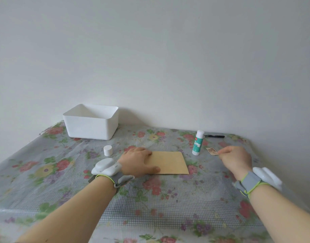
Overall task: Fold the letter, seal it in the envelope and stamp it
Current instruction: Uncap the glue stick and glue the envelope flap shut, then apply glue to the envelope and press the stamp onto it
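Left hand flat on envelope, right hand pinching stamp

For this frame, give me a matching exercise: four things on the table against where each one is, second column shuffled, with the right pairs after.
Things:
1. envelope
2. stamp
3. glue stick
4. cap

Places:
A. standing upright between the envelope and the stamp
B. pinched in the right hand fingers
C. flat under the left hand
D. left of the left hand, in front of the white box

Pairs: 1-C, 2-B, 3-A, 4-D
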A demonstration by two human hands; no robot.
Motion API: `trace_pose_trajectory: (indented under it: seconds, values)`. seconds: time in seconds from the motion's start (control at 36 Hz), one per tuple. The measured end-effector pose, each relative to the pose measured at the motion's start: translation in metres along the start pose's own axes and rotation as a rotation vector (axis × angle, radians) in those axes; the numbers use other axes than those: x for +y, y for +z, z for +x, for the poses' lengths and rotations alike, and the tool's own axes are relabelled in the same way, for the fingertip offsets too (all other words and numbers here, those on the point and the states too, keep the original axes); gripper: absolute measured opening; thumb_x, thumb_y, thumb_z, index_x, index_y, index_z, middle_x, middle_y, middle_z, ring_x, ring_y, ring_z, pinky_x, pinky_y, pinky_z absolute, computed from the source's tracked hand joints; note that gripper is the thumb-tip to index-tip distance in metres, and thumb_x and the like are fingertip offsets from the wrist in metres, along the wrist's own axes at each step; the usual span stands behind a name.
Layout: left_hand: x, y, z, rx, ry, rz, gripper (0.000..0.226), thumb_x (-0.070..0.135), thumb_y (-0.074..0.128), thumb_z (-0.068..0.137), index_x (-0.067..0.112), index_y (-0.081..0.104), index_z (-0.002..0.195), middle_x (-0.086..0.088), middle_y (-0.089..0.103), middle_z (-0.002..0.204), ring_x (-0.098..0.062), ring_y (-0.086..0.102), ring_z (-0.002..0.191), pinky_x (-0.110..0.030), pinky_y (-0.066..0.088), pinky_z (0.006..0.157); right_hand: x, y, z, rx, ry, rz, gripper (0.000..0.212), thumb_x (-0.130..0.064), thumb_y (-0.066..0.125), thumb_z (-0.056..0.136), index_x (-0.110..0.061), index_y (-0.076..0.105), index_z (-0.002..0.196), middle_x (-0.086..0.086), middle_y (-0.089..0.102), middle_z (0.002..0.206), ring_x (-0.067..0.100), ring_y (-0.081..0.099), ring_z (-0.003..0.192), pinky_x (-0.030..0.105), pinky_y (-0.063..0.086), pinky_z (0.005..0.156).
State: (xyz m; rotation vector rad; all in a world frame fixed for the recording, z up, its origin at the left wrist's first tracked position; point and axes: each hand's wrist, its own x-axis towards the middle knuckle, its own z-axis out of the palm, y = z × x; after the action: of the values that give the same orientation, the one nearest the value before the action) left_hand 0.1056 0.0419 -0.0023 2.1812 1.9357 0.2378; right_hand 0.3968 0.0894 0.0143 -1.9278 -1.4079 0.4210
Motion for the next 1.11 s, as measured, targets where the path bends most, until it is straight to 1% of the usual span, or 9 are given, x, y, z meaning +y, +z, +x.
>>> trace_pose_trajectory:
  seconds: [0.11, 0.25, 0.33, 0.5, 0.78, 0.86, 0.97, 1.06, 1.11]
  values:
    - [0.000, 0.001, 0.003, 0.003, -0.027, -0.005, 0.080, 0.070, 0.049, 0.079, 0.028, 0.030, 0.145, 0.001, 0.025, 0.154, -0.021, 0.025, 0.141, -0.039, 0.019, 0.115, 0.003, 0.008, 0.004, -0.041, -0.107, -0.183, 0.029, -0.010, 0.053, 0.085, -0.020, 0.071, 0.105, 0.006, 0.067, 0.118, 0.031, 0.060, 0.106, 0.028, 0.045, 0.080]
    - [-0.002, -0.003, 0.000, 0.102, -0.045, -0.103, 0.073, 0.067, 0.046, 0.083, 0.031, 0.032, 0.144, 0.002, 0.020, 0.157, -0.021, 0.021, 0.144, -0.039, 0.017, 0.117, -0.001, 0.017, 0.010, -0.111, -0.251, -0.304, 0.036, -0.017, 0.052, 0.091, -0.019, 0.061, 0.125, 0.007, 0.060, 0.130, 0.030, 0.055, 0.117, 0.030, 0.044, 0.090]
    - [-0.003, -0.008, -0.002, 0.183, -0.051, -0.135, 0.065, 0.064, 0.044, 0.086, 0.030, 0.037, 0.142, 0.002, 0.025, 0.155, -0.020, 0.025, 0.142, -0.037, 0.020, 0.116, -0.003, 0.019, 0.017, -0.121, -0.331, -0.386, 0.034, -0.020, 0.051, 0.093, -0.016, 0.059, 0.126, 0.012, 0.060, 0.127, 0.031, 0.053, 0.117, 0.033, 0.044, 0.092]
    - [-0.001, -0.009, -0.003, 0.181, -0.015, -0.136, 0.056, 0.058, 0.047, 0.088, 0.030, 0.045, 0.137, 0.004, 0.028, 0.153, -0.018, 0.028, 0.140, -0.036, 0.022, 0.116, 0.004, 0.019, 0.020, -0.007, -0.384, -0.510, 0.026, -0.020, 0.048, 0.094, -0.011, 0.064, 0.111, 0.014, 0.067, 0.107, 0.034, 0.058, 0.101, 0.032, 0.045, 0.076]
    - [-0.010, -0.005, 0.013, 0.215, -0.038, -0.165, 0.039, 0.048, 0.051, 0.091, 0.028, 0.057, 0.124, 0.006, 0.039, 0.144, -0.016, 0.036, 0.133, -0.032, 0.027, 0.110, 0.002, 0.032, 0.029, 0.066, -0.485, -0.647, 0.029, -0.017, 0.046, 0.092, -0.014, 0.062, 0.115, 0.013, 0.069, 0.100, 0.033, 0.063, 0.093, 0.033, 0.050, 0.072]
    - [-0.010, -0.006, 0.013, 0.234, -0.025, -0.179, 0.036, 0.046, 0.052, 0.091, 0.027, 0.059, 0.121, 0.006, 0.041, 0.143, -0.017, 0.037, 0.132, -0.033, 0.028, 0.109, 0.003, 0.029, 0.032, 0.087, -0.446, -0.529, 0.034, -0.013, 0.045, 0.090, -0.013, 0.060, 0.121, 0.018, 0.069, 0.096, 0.036, 0.063, 0.088, 0.035, 0.051, 0.069]
    - [-0.012, -0.005, 0.013, 0.252, -0.017, -0.191, 0.033, 0.045, 0.053, 0.091, 0.028, 0.061, 0.117, 0.006, 0.044, 0.140, -0.016, 0.040, 0.130, -0.032, 0.030, 0.107, 0.004, 0.024, 0.035, 0.139, -0.303, -0.200, 0.038, -0.005, 0.050, 0.085, -0.012, 0.061, 0.120, 0.015, 0.071, 0.097, 0.036, 0.062, 0.092, 0.031, 0.044, 0.071]
    - [-0.012, -0.006, 0.011, 0.274, -0.006, -0.216, 0.031, 0.044, 0.053, 0.091, 0.027, 0.062, 0.115, 0.006, 0.046, 0.138, -0.016, 0.042, 0.128, -0.033, 0.032, 0.105, 0.000, 0.014, 0.033, 0.153, -0.134, 0.073, 0.035, -0.001, 0.057, 0.075, -0.017, 0.068, 0.105, 0.009, 0.073, 0.092, 0.032, 0.065, 0.094, 0.033, 0.050, 0.081]
    - [-0.010, -0.007, 0.010, 0.285, 0.004, -0.231, 0.029, 0.043, 0.053, 0.091, 0.027, 0.062, 0.113, 0.005, 0.047, 0.137, -0.016, 0.043, 0.126, -0.033, 0.033, 0.104, -0.002, 0.010, 0.032, 0.108, -0.028, 0.256, 0.029, -0.004, 0.066, 0.068, -0.026, 0.070, 0.087, 0.004, 0.072, 0.082, 0.029, 0.068, 0.087, 0.042, 0.055, 0.083]
